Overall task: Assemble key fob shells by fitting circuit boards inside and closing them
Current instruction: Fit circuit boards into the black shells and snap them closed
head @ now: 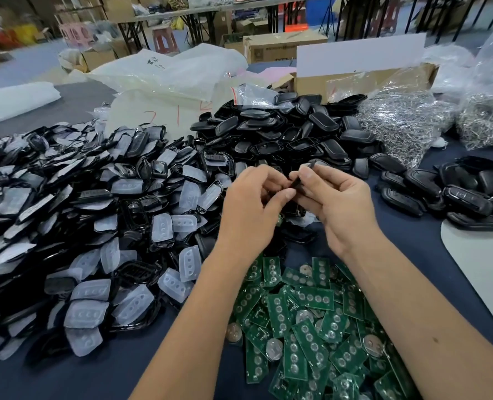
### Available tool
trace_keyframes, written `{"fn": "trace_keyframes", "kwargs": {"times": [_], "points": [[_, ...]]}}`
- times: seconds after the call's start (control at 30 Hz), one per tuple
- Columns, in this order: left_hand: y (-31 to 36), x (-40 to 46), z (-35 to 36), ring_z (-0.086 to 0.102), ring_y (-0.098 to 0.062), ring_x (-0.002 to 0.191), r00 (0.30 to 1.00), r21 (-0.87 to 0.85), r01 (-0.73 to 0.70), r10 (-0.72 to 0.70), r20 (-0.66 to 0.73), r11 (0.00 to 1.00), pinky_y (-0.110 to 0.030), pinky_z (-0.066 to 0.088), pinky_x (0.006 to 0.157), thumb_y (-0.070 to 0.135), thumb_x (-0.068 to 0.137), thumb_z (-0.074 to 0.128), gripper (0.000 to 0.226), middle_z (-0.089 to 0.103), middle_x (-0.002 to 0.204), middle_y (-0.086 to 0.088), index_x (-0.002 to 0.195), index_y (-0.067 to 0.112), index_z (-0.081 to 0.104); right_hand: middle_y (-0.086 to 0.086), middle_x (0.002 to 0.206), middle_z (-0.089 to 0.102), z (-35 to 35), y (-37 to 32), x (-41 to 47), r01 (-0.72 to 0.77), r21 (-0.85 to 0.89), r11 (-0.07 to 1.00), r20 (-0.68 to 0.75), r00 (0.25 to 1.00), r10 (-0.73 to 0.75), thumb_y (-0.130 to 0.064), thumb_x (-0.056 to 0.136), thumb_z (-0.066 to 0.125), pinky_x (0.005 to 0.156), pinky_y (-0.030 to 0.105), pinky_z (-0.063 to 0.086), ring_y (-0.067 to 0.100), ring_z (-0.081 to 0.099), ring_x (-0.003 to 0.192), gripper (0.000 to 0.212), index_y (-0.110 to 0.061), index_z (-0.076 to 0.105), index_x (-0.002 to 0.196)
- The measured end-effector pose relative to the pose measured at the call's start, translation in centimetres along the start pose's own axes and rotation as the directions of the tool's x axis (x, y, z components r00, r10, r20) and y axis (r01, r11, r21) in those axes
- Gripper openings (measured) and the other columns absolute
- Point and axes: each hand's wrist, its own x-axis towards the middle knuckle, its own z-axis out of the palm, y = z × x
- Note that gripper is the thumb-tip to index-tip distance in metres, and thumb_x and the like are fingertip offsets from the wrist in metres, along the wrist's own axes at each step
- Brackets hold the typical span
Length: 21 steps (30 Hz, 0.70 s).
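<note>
Both hands meet at centre: the left hand (251, 203) and right hand (332, 200) pinch one black key fob shell (296, 183) between curled fingertips. Green circuit boards (306, 319) lie at 6 o'clock, membrane-covered shells (95, 220) at 9, black shell halves (282, 131) at 12, finished fobs (456, 192) at 3.

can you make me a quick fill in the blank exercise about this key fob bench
1. Both the left hand and the right hand hold one black ____ between them.
2. The circuit boards piled beneath the forearms are ____ in colour.
3. The translucent button pads lie in the shell pile on the person's ____ side.
4. The cardboard box stands ____ the pile of black shell halves.

Missing words: key fob shell; green; left; behind
</note>
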Motion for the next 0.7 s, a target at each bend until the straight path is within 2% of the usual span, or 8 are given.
{"fn": "trace_keyframes", "kwargs": {"times": [0.07,0.13,0.2,0.37,0.43,0.53,0.63,0.7], "points": [[-1.1,0.0,-0.5,0.056,-0.008,0.097,0.990,0.220,0.127,-0.138,0.034,0.967,-0.031,0.051,0.087,0.039,0.089,0.078,0.030,0.058,0.105,0.009,0.110,0.027,0.062,0.019,0.104,0.078,-0.6,-0.1,0.5,-0.011,0.007,1.000,0.009,1.000,0.011,-0.012,0.094,0.074,0.088,0.039,0.063,0.031,0.076,0.101,0.007,-0.007,0.079,0.096],[-1.9,-0.2,-0.9,0.054,-0.019,0.109,0.966,0.415,0.203,-0.251,0.064,0.887,-0.038,0.050,0.095,0.053,0.085,0.078,0.044,0.056,0.111,0.003,0.114,0.025,0.060,0.017,0.106,0.078,-1.0,-0.1,0.8,-0.049,0.024,0.998,0.060,0.997,0.048,-0.010,0.098,0.068,0.088,0.036,0.063,0.031,0.076,0.103,0.010,-0.007,0.077,0.098],[-2.0,-0.3,-0.7,0.055,-0.021,0.108,0.946,0.456,0.239,-0.311,0.089,0.857,-0.037,0.049,0.092,0.057,0.083,0.078,0.045,0.059,0.106,0.004,0.110,0.026,0.061,0.016,0.110,0.077,-1.1,0.0,0.8,-0.074,0.040,0.996,0.115,0.991,0.069,-0.008,0.100,0.064,0.085,0.032,0.062,0.029,0.076,0.104,0.012,-0.003,0.073,0.108],[-1.6,-0.6,-0.3,0.058,0.002,0.076,0.948,0.080,0.315,-0.317,0.014,0.946,-0.015,0.047,0.067,0.031,0.079,0.089,0.028,0.060,0.086,0.014,0.095,0.034,0.065,0.018,0.119,0.075,-1.3,-0.2,0.7,-0.072,0.054,0.996,0.181,0.982,0.061,-0.008,0.102,0.059,0.089,0.034,0.061,0.033,0.073,0.113,0.025,0.000,0.065,0.125],[-1.6,-0.4,-0.4,0.066,0.002,0.074,0.942,-0.144,0.334,-0.337,0.004,0.932,-0.017,0.055,0.068,0.020,0.081,0.088,0.030,0.067,0.087,0.006,0.100,0.031,0.068,0.019,0.121,0.074,-1.2,-0.4,0.6,-0.086,0.039,0.996,0.191,0.979,0.077,-0.009,0.102,0.059,0.091,0.034,0.061,0.035,0.072,0.115,0.028,0.001,0.065,0.127],[-1.4,-0.3,-0.5,0.075,-0.019,0.072,0.886,-0.481,0.406,-0.464,-0.003,0.777,-0.030,0.062,0.066,0.011,0.080,0.089,0.032,0.075,0.089,-0.009,0.104,0.019,0.070,0.020,0.125,0.072,-1.0,-0.4,0.3,-0.116,0.018,0.993,0.243,0.964,0.108,-0.013,0.096,0.063,0.089,0.030,0.062,0.034,0.070,0.119,0.033,0.002,0.066,0.125],[-1.4,-0.4,-0.2,0.075,-0.018,0.074,0.823,-0.588,0.436,-0.567,-0.046,0.681,-0.030,0.063,0.071,0.011,0.079,0.089,0.026,0.078,0.089,-0.010,0.099,0.011,0.072,0.020,0.124,0.072,-0.9,-0.5,0.0,-0.126,0.041,0.991,0.276,0.955,0.110,-0.016,0.091,0.064,0.083,0.026,0.061,0.031,0.071,0.117,0.037,0.003,0.067,0.123],[-1.2,-0.3,0.0,0.077,-0.018,0.080,0.801,-0.657,0.466,-0.598,0.030,0.592,-0.026,0.062,0.073,0.013,0.082,0.087,0.023,0.079,0.091,-0.012,0.100,0.005,0.075,0.019,0.123,0.073,-0.7,-0.4,0.0,-0.103,0.043,0.994,0.254,0.963,0.088,-0.016,0.091,0.064,0.089,0.029,0.061,0.031,0.070,0.118,0.038,0.003,0.067,0.124]]}}
